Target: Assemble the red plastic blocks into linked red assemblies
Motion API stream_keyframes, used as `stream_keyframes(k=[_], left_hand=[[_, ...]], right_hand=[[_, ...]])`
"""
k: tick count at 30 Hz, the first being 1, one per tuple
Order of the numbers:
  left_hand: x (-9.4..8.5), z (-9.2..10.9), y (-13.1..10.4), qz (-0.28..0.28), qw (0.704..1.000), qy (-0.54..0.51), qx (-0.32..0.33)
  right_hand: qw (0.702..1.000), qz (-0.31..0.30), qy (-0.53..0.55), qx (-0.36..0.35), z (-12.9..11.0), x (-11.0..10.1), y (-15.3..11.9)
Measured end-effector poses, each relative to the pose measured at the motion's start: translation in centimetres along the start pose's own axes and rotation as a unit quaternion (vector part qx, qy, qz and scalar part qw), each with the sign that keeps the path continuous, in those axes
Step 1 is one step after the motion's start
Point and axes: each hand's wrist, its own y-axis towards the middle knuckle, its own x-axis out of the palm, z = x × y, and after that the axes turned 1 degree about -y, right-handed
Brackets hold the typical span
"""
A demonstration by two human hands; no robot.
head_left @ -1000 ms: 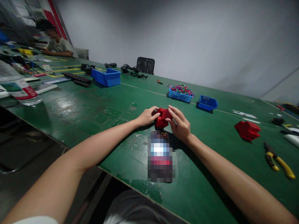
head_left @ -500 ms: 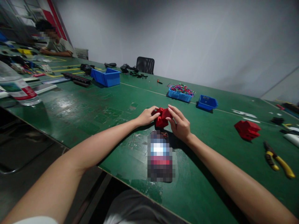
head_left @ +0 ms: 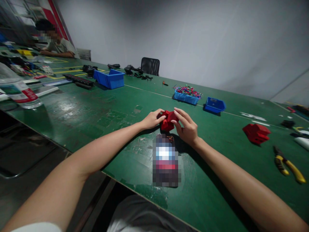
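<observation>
A red block-like part (head_left: 167, 125) with angular faces sits between my two hands, low over the green table (head_left: 135, 154). My left hand (head_left: 153, 119) grips its left side, thumb on the front and fingers behind. From the right, my right hand (head_left: 186, 125) has its fingers and thumb closed on the part's other side. Just in front of the hands lies a phone (head_left: 166, 161), its lit screen blurred out. Another red angular part (head_left: 256, 133) rests to the right, apart from both hands. What the fingertips touch at the back is hidden.
Yellow-handled pliers (head_left: 287, 166) lie at the right. Beyond my hands stand a blue bin of colourful small pieces (head_left: 186, 96), a small blue bin (head_left: 214, 105) and a larger blue bin (head_left: 109, 79). A water bottle (head_left: 20, 88) is at the left; a person (head_left: 58, 45) sits farther back.
Both hands keep nearly the same hold on the red part. The whole view has shifted very slightly; nothing is taken up or let go.
</observation>
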Motion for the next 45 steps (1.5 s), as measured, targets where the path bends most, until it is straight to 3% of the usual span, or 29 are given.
stream_keyframes(k=[45], left_hand=[[-0.05,0.47,-0.11,-0.001,1.0,-0.003,0.023]], right_hand=[[0.998,-0.066,0.008,0.009,0.48,0.02,0.12]])
